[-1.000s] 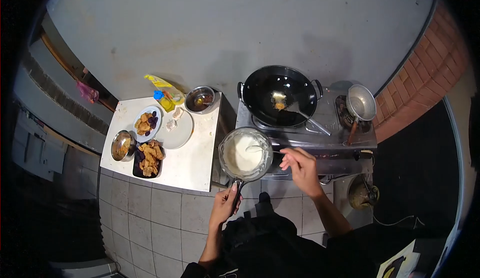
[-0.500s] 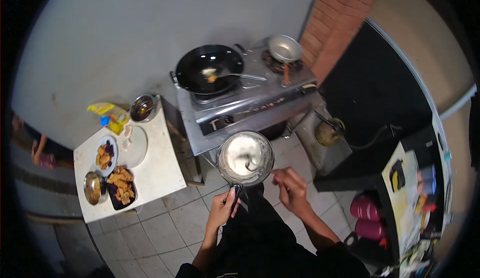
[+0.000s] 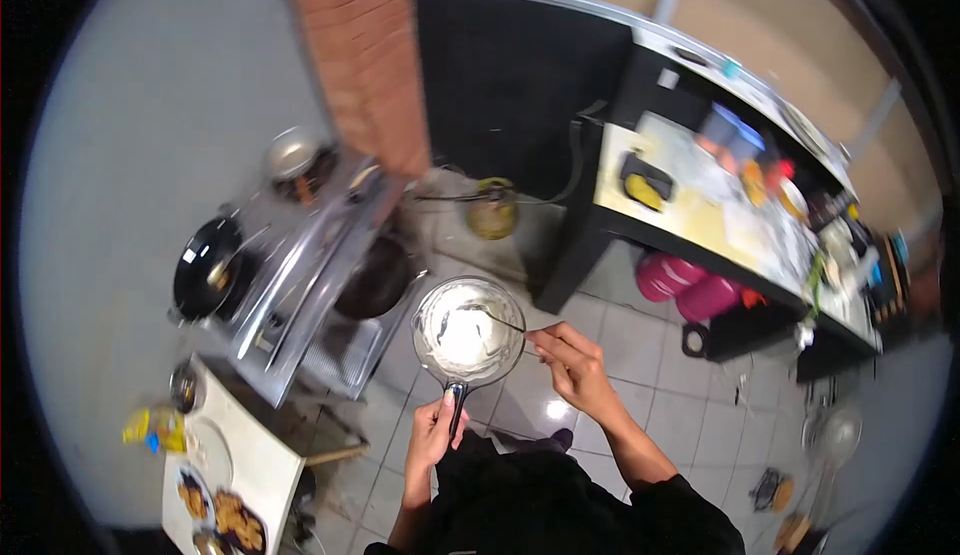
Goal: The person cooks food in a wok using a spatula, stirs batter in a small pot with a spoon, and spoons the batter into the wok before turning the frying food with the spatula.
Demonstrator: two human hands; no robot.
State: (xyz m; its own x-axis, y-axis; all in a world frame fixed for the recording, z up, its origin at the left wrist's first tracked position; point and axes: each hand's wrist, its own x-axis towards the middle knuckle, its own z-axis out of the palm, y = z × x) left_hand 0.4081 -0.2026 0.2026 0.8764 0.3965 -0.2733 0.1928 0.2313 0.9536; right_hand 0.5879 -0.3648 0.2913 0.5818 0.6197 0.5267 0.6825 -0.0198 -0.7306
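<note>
My left hand point(image 3: 432, 433) is wrapped round the black handle of a saucepan point(image 3: 424, 357), which is held level in front of my body. White, creamy batter point(image 3: 466, 343) lies in the pan, with smears up the inner wall. My right hand point(image 3: 572, 360) is at the pan's right rim, its fingers pinched on the thin handle of a spoon point(image 3: 505, 324). The spoon's other end dips into the white batter, so its bowl is hidden.
Left is a stove point(image 3: 310, 265) with a black wok point(image 3: 205, 273) and a small pan point(image 3: 292, 153). A white table point(image 3: 250, 435) bears fried food point(image 3: 240, 523). A gas cylinder point(image 3: 492, 210) stands ahead; a cluttered counter point(image 3: 690, 185) is right.
My view and body have turned to the right, so the stove and white table now lie farther left. The saucepan came along in my left hand. My right hand has moved closer to its rim.
</note>
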